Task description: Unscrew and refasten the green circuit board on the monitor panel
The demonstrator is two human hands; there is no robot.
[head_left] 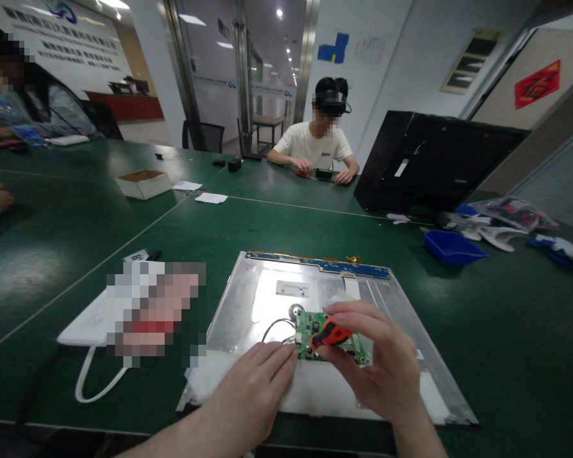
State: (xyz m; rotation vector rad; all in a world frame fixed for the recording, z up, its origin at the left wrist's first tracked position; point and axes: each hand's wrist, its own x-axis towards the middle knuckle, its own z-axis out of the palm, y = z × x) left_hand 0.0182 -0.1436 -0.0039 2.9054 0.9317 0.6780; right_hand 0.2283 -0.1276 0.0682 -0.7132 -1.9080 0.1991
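Note:
A silver metal display panel (pixel 248 318) lies flat on the green table, a blue circuit strip (pixel 291 261) along its far edge. On the panel sits a green circuit board (pixel 305 323) with dark wires at its left side. My right hand (pixel 377 356) is closed around an orange and black screwdriver (pixel 332 332), held over the board; its tip is hidden. My left hand (pixel 258 388) rests on the panel at the board's left edge, its fingers stretched out and lying flat near the wires.
A white power bank (pixel 88 318) with a cable lies at left. Further off are a cardboard box (pixel 144 184), a blue tray (pixel 453 247) and a large black monitor (pixel 434 162). A person (pixel 315 140) works across the table; another sits at far left.

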